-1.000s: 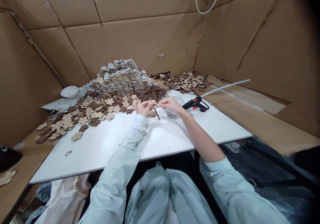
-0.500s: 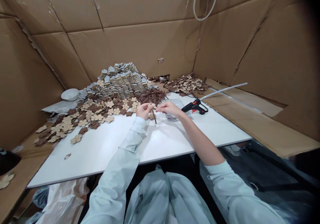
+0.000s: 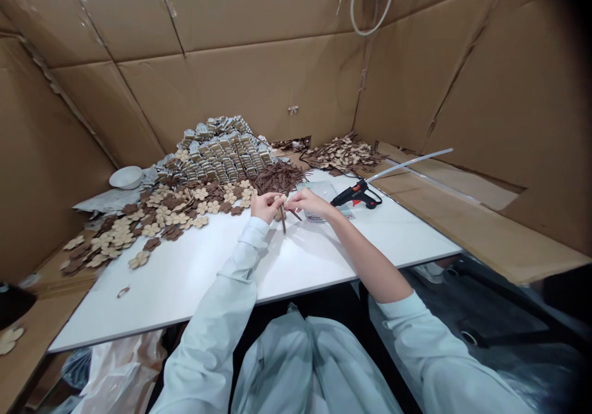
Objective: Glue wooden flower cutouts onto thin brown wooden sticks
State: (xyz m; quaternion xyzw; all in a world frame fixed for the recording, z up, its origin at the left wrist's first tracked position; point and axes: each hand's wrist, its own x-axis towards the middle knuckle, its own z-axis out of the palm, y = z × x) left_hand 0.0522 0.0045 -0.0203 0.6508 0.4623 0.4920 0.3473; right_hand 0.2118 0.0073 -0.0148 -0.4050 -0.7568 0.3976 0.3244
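Observation:
My left hand (image 3: 265, 207) and my right hand (image 3: 309, 202) meet fingertip to fingertip above the white tabletop, both pinched closed. From between them hangs a thin brown strip (image 3: 283, 223), one end pointing down. A second short brown end slants out below my right fingers; whether it belongs to the same strip I cannot tell. Something small and beige shows at my left fingertips, mostly covered. Just behind the hands lies a heap of brown strips (image 3: 276, 178). To the right, a black hot glue gun (image 3: 355, 194) with a long clear glue stick rests on a transparent box (image 3: 319, 187).
Beige and brown flower cutouts (image 3: 171, 207) spread over the table's left side. Silver packets (image 3: 226, 152) are stacked behind them, beside a white bowl (image 3: 126, 177). Strips and flowers pile up (image 3: 345, 152) at the back right. Cardboard walls (image 3: 259, 87) enclose the table. A small ring (image 3: 123, 292) lies front left.
The second brown end has come into sight below my right fingers. Both hands remain together in almost the same place, and the whole view has shifted slightly.

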